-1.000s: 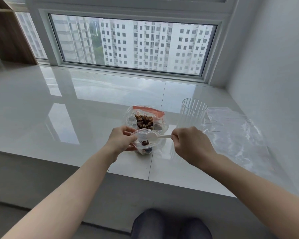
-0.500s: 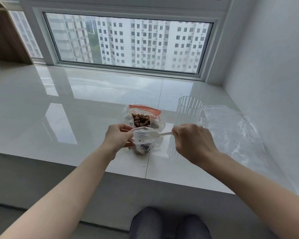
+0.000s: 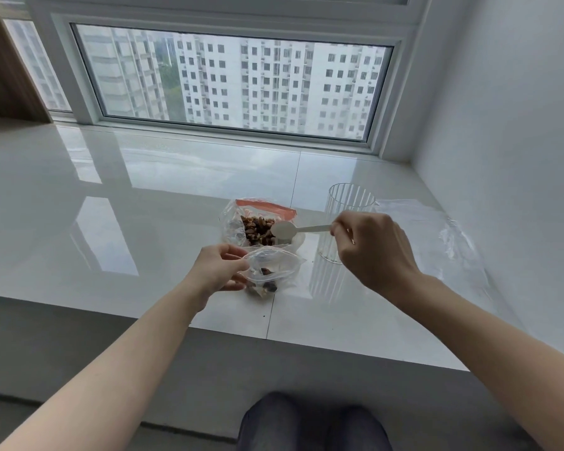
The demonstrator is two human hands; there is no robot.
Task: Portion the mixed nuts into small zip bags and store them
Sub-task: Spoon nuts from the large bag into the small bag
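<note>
Our left hand pinches the small bag open on the counter; our right hand grips the spoon, seemingly empty, over the big bag of nuts.

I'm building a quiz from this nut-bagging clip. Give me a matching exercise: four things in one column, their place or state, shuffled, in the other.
Things:
1. white spoon
2. small zip bag
3. big bag of nuts
4. ribbed clear cup

States:
A. stands upright behind the right hand
B. held open by the left hand
C. has an orange strip at its top
D. its bowl is over the nuts

Pairs: 1-D, 2-B, 3-C, 4-A
</note>
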